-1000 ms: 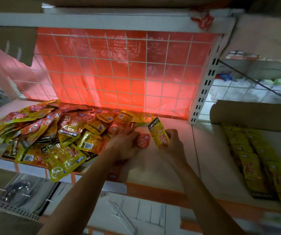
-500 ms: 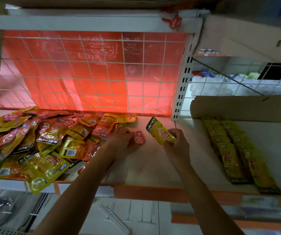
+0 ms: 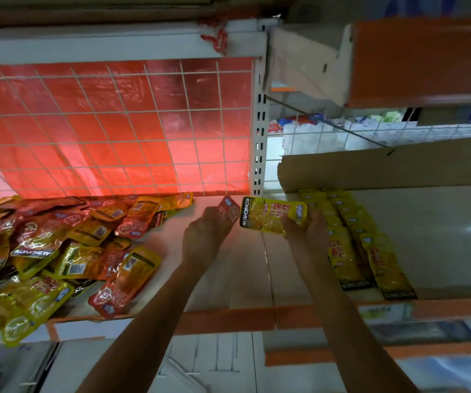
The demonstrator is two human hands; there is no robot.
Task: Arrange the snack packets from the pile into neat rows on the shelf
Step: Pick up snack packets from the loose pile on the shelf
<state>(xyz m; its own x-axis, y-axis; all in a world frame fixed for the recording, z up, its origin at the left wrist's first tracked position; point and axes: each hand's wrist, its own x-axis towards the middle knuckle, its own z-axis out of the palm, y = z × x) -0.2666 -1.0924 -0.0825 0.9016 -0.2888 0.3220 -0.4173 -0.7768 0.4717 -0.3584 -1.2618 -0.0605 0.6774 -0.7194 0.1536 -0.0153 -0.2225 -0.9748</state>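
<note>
White shelf (image 3: 245, 282) boards with an orange front edge run across a shop rack, backed by wire mesh (image 3: 115, 129) over red sheeting. Left lies the loose pile (image 3: 58, 251) of red and yellow packets; right, yellow packets form neat rows (image 3: 353, 245) below a cardboard sheet (image 3: 384, 168). The left hand (image 3: 204, 236) pinches a red packet (image 3: 228, 209); the right hand (image 3: 305, 232) grips a yellow packet (image 3: 271, 218) reading "KONCHEW", held above the shelf.

A cardboard sheet (image 3: 387, 168) lies beside the red-backed wire grid (image 3: 109, 129) (white wires).
</note>
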